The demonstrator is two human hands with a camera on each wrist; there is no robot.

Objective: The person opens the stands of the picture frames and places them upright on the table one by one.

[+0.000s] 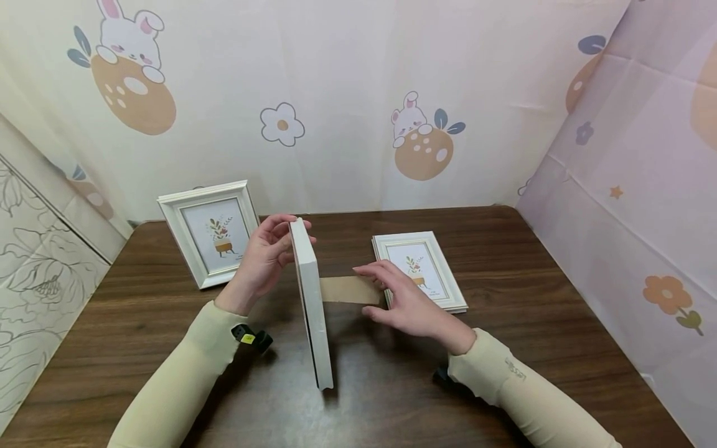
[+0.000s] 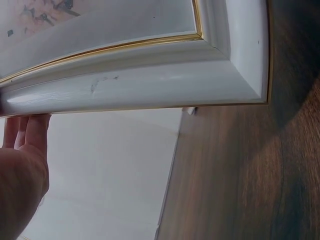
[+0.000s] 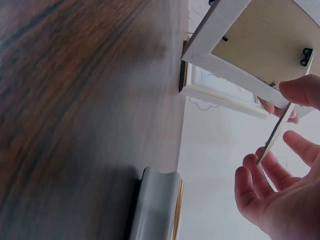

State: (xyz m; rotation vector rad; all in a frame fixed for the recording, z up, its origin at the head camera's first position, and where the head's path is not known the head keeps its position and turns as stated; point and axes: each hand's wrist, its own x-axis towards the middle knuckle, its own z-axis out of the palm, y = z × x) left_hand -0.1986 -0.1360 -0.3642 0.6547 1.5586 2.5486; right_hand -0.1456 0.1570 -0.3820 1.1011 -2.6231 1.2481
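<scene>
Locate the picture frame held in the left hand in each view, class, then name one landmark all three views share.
Head: the held frame is near the middle, nearly edge-on, gripped by the left hand.
Left wrist: across the top, its front border showing.
Right wrist: upper right, its back panel showing.
Shared landmark: the brown wooden table.

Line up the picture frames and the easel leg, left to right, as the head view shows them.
Standing white picture frame, edge-on held picture frame, brown easel leg, flat-lying white picture frame.
</scene>
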